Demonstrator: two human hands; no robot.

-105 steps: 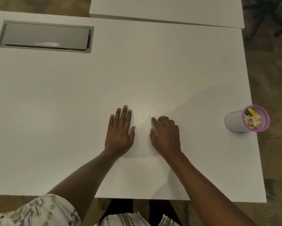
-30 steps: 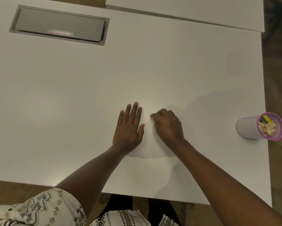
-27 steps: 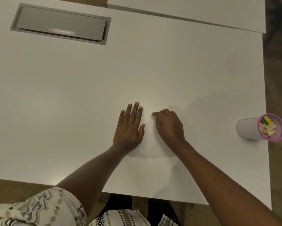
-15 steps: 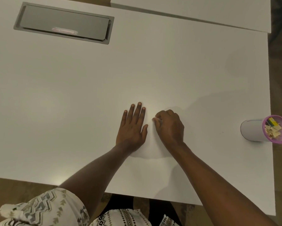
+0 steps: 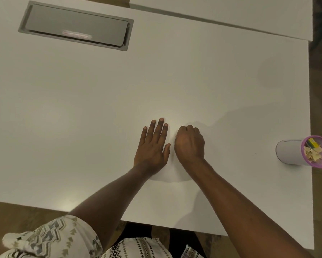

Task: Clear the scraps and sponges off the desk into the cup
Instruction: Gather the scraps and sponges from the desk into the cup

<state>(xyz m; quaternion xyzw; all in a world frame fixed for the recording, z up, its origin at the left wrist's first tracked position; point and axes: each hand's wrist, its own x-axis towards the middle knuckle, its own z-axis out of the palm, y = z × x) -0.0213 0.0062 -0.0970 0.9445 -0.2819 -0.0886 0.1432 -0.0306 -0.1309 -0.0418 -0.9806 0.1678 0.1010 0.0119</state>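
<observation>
A white cup (image 5: pixel 290 151) with a purple rim stands at the desk's right edge. Inside it lie several tan paper scraps (image 5: pixel 312 154) and a yellow and green sponge (image 5: pixel 311 144). My left hand (image 5: pixel 152 146) rests flat on the white desk (image 5: pixel 82 118) near the middle, palm down, fingers apart. Just to its right, my right hand (image 5: pixel 190 142) is curled into a fist against the desk. Nothing shows inside that fist. I see no loose scraps or sponges on the desk top.
A grey cable hatch (image 5: pixel 74 27) is set into the desk at the far left. A second white desk (image 5: pixel 231 10) butts against the far edge. Brown carpet lies past the right and near edges.
My right hand's fingers have curled from a pointing pose into a fist. The left hand stays flat. The view has drifted, so the cup sits further right in the frame.
</observation>
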